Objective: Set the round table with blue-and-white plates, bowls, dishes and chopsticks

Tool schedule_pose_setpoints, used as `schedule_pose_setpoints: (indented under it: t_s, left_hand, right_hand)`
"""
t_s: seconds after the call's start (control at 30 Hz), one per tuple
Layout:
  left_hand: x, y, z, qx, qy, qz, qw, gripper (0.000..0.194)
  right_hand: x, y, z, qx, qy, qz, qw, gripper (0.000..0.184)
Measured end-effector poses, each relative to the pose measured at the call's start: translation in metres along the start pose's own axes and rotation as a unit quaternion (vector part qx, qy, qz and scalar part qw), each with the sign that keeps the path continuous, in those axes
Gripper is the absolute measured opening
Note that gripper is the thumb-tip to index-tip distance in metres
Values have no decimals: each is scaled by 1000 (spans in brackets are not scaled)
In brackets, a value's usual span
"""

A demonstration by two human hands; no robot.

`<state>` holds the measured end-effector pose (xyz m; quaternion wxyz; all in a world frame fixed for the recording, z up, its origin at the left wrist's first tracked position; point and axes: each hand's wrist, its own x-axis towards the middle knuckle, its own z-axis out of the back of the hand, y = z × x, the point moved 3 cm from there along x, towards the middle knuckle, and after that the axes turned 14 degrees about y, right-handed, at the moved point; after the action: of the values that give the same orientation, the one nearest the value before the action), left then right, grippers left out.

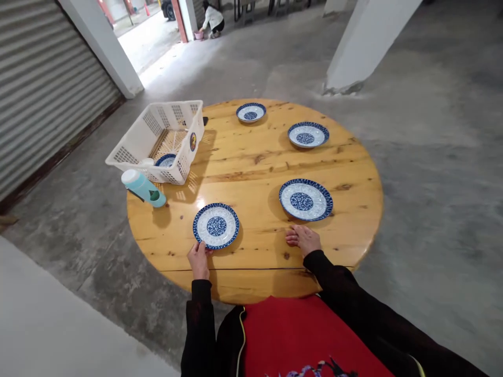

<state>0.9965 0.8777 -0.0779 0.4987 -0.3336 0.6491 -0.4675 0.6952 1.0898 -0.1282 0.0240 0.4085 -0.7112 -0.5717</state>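
Observation:
My left hand (198, 258) grips the near rim of a blue-and-white plate (216, 225) that lies flat on the round wooden table (251, 167). Flat on the tabletop rests my right hand (303, 239), fingers stretched toward the left, holding nothing, just in front of a larger blue-and-white plate (306, 199). Two more patterned plates lie farther off, one at the right (308, 134) and a smaller one at the far edge (251, 112).
A white plastic basket (157, 140) stands at the table's left edge with another plate (166, 161) inside. A light blue bottle (143, 188) lies beside it. A white pillar (363, 44) rises beyond the table. A person (212, 20) crouches far away.

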Motion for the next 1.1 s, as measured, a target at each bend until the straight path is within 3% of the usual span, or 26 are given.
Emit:
schedule_pose_setpoints:
  t_s: [0.2,0.67,1.1]
  left_hand:
    - [3,2,1,4,-2,5,1000,36]
    - [2,0,2,21,7,9,1000,30]
    - [-1,-6,5,27,32,19,999,33]
  right_hand:
    - [-4,4,-4,5,-22,-17,1000,23]
    - [-7,8,-8,5,-59,-32,998,11]
    - [-7,11,-9,11,-58,-26,998,21]
